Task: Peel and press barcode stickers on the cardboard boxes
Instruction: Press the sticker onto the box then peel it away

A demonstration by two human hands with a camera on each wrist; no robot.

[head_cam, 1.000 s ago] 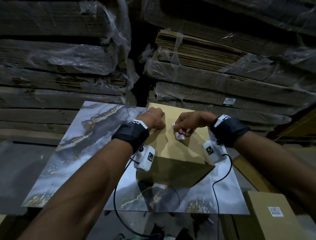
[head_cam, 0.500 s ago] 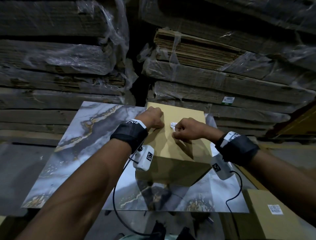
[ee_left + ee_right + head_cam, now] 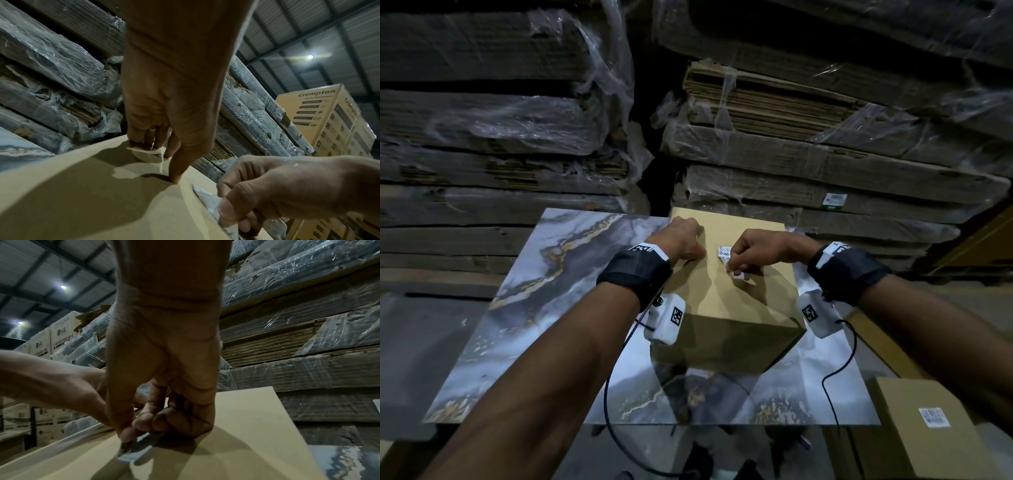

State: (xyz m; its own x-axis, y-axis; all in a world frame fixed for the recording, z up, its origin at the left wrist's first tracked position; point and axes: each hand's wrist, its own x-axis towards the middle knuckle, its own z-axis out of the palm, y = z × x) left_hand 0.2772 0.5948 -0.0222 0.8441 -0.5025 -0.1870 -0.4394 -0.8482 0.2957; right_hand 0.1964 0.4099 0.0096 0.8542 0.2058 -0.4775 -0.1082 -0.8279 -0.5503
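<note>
A tan cardboard box (image 3: 739, 301) stands on the marble table (image 3: 551, 291). My right hand (image 3: 736, 262) pinches a small white barcode sticker (image 3: 724, 254) between thumb and curled fingers, low on the box top. In the right wrist view the sticker (image 3: 135, 449) lies partly on the cardboard under the thumb. My left hand (image 3: 688, 241) rests on the box's far left. Its thumb tip presses the top, while its curled fingers (image 3: 144, 138) hold a pale scrap of backing paper (image 3: 147, 151).
A second box (image 3: 928, 428) bearing a barcode label (image 3: 934, 417) sits low at the right, off the table. Plastic-wrapped stacks of flattened cardboard (image 3: 791, 154) rise just behind the table. Wrist-camera cables (image 3: 835, 377) hang over the table's near edge.
My right hand swung left over the box top, then turned back, and the sticker now sits lower against the cardboard. The left hand has stayed put.
</note>
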